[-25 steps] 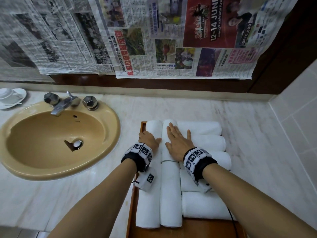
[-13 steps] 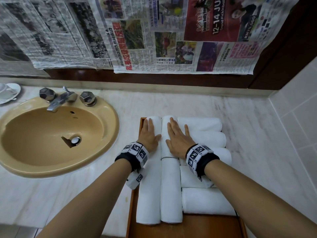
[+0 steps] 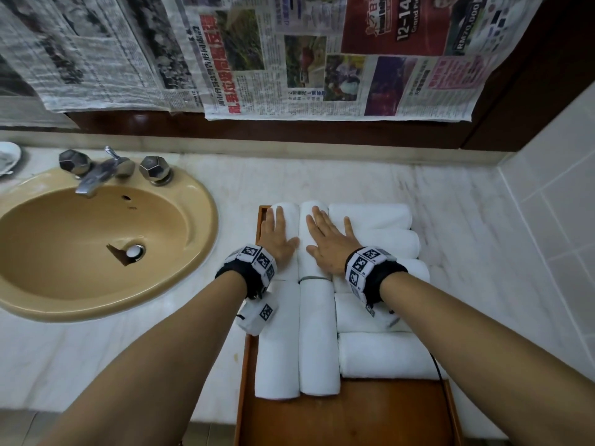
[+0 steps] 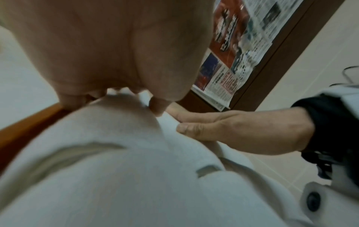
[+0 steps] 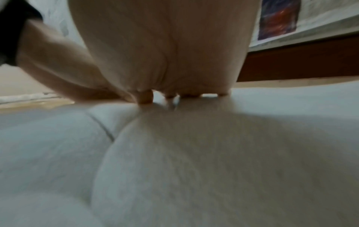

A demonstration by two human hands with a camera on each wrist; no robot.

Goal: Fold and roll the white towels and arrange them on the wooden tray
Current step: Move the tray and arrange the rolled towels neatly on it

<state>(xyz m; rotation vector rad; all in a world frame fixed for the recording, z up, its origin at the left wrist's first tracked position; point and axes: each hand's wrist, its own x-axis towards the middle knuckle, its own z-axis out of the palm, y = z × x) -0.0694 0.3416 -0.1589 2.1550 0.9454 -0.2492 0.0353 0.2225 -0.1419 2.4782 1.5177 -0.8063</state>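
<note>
Two hands lie flat on rolled white towels as I watch through the head camera: my left hand (image 3: 277, 240) rests, fingers straight and together, on the far end of the leftmost roll (image 3: 279, 336), and my right hand (image 3: 328, 244) presses, fingers spread wide, across the neighbouring roll (image 3: 318, 336) and onto the stacked rolls beside it. Neither hand grips anything. Both long rolls run lengthwise, touching each other, along the left side of the wooden tray (image 3: 347, 416). To their right, five shorter rolls (image 3: 383, 355) lie crosswise, packed one against the next from the tray's far end toward me; bare wood shows at the near end. From the left wrist camera I see my palm (image 4: 108, 46) low over the towel (image 4: 116, 176), fingertips touching the cloth, with the tray's edge (image 4: 29, 127) at the left and my right hand (image 4: 242, 130) just beside it on the next roll. My right wrist view is blurred, showing only my palm (image 5: 165, 46) down on white cloth (image 5: 194, 161). Each wrist wears a black band with patterned markers (image 3: 365, 267). The tray sits on a pale marble surface (image 3: 467, 252), to the right of a tan sink (image 3: 96, 246) with a chrome tap (image 3: 96, 175). Newspaper sheets (image 3: 322, 56) hang on the wall behind.
</note>
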